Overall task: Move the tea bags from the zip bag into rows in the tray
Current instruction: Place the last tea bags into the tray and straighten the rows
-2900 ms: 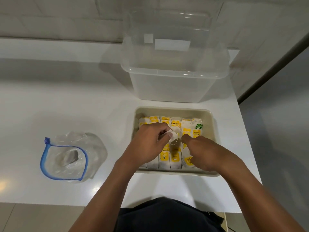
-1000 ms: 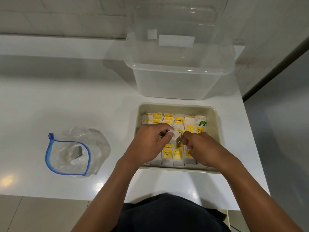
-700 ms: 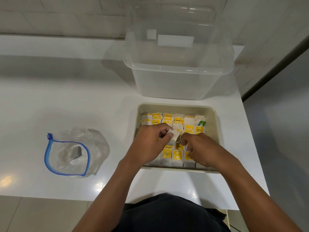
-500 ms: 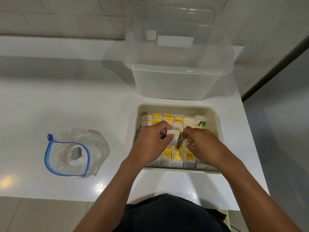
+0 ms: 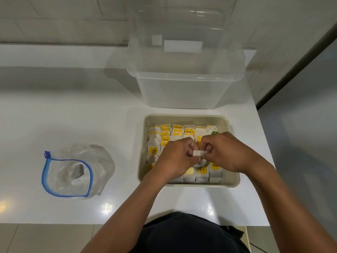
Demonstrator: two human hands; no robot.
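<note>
Right hand [image 5: 226, 152] has moved in, now pinching same tea bag [image 5: 199, 153] as left hand [image 5: 177, 157], both above tray [image 5: 186, 118]; likely tidying tag before slotting into row; zip bag [image 5: 73, 170] holds one more

1. My right hand [image 5: 228, 152] has moved from the tea bags at the tray's [image 5: 186, 117] near right to the middle, where it now meets my left hand [image 5: 176, 158].
2. My right fingers [image 5: 207, 149], previously pressing down among the rows, are now curled and pinch the right edge of the loose tea bag [image 5: 199, 153].
3. The loose tea bag, earlier pinched by my left hand alone, is now held between both hands above the rows.
4. My left hand has shifted slightly toward the near edge of the tray.
5. More of the far-left rows [image 5: 160, 136] now show, uncovered by my left hand.
</note>
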